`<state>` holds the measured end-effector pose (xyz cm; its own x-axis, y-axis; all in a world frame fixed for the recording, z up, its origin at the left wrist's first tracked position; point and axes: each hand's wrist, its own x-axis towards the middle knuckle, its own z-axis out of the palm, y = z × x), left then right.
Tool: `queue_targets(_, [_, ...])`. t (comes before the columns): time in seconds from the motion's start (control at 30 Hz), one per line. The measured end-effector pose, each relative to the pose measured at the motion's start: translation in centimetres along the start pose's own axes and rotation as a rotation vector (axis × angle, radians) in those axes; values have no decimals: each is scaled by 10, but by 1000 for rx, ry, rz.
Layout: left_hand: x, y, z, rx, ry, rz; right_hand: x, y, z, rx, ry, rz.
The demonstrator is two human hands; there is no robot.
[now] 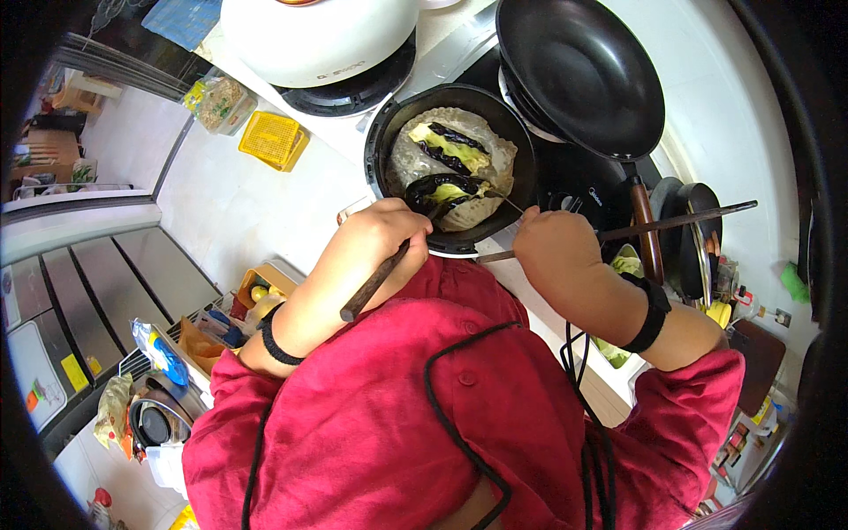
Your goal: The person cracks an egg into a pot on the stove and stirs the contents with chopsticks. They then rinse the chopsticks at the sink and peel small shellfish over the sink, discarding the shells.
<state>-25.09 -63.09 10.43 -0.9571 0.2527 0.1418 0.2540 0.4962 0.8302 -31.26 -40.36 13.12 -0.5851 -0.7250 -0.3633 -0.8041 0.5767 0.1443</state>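
Two roasted eggplant pieces [457, 147] with blackened skin and yellow-green flesh lie on a crinkled paper liner [414, 149]. The liner sits in a black air fryer basket [523, 159]. My left hand [391, 242] grips a dark wooden chopstick [374, 285], whose far end reaches the nearer eggplant piece [424, 189]. In my right hand [556, 242] is a thin metal utensil [509, 201], its tip at the right end of that same piece; its exact kind is unclear. Another dark chopstick [676, 220] passes crosswise through my right fist.
A black wok [583, 73] with a wooden handle stands beyond the basket on the right. At the back left is a white appliance [318, 40]. Pans [699, 232] lean at the right, near a tray of green leaves [613, 351]. A yellow plastic basket [271, 139] lies left.
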Motion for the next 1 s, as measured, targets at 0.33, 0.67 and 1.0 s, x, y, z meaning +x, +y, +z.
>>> queue_targets(0.33, [4,14,-7,-33,20,-59,-4,4,9,1,43,28])
queue_targets(0.67, [8,3,7,-66,55,-88,-1,10,18,58,85,-38])
queue_targets(1.0, [7,-4,14,-44,78,-65,3,11,21,97,28,-80])
